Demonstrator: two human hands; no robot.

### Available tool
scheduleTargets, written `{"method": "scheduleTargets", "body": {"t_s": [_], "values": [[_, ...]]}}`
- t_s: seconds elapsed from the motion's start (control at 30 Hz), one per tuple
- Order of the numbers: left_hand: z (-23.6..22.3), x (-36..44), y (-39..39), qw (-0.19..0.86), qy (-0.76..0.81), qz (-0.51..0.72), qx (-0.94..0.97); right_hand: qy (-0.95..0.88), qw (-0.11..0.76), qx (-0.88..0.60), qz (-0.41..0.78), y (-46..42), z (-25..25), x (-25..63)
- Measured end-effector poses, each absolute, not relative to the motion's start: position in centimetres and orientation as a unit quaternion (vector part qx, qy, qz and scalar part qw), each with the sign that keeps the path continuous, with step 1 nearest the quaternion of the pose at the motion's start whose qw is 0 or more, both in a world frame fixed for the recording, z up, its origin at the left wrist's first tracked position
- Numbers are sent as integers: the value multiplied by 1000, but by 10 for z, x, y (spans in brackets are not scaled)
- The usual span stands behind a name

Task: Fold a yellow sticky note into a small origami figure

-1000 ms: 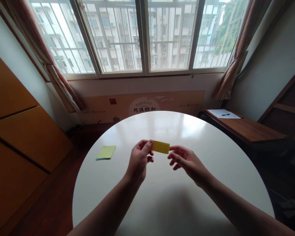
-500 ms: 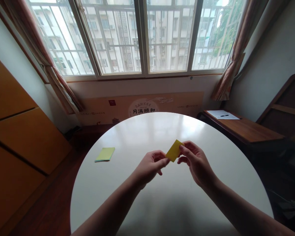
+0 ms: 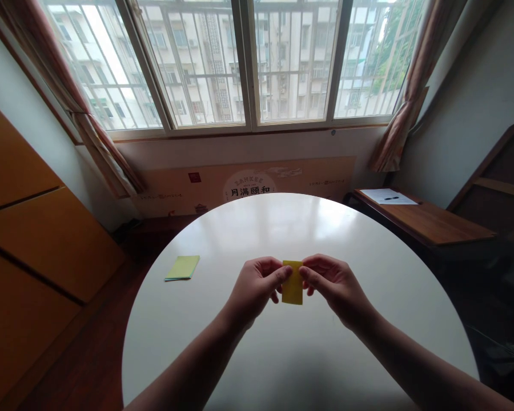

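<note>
Table [image 3: 223, 234]: is filling lower centre
Left hand [image 3: 256, 284]: is pinching yellow paper [image 3: 292, 293], mid-frame
Right hand [image 3: 335, 283]: is pinching it too

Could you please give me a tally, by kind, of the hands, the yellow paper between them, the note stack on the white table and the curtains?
Left hand and right hand: 2 hands
Yellow paper: 1
Note stack on the white table: 1
Left curtain and right curtain: 2 curtains
Total: 6
</note>
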State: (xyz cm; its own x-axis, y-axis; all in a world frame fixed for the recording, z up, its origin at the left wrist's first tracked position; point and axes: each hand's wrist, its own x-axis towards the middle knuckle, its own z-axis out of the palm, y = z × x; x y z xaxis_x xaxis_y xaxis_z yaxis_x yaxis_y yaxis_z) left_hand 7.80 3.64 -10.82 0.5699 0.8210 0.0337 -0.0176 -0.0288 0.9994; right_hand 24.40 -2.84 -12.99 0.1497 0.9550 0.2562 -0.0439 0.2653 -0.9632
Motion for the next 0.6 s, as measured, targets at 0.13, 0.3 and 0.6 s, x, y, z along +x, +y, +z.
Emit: {"method": "scheduleTargets", "body": {"t_s": [0.13, 0.3, 0.6], "values": [[-107, 79, 35, 649, 329, 345, 593, -501, 619, -440, 415, -29, -129, 246], [-107, 79, 34, 651, 323, 347, 593, -499, 619, -436, 421, -30, -129, 246], [-106, 79, 32, 632, 312, 353, 615, -490, 624, -432, 429, -29, -131, 246]]}}
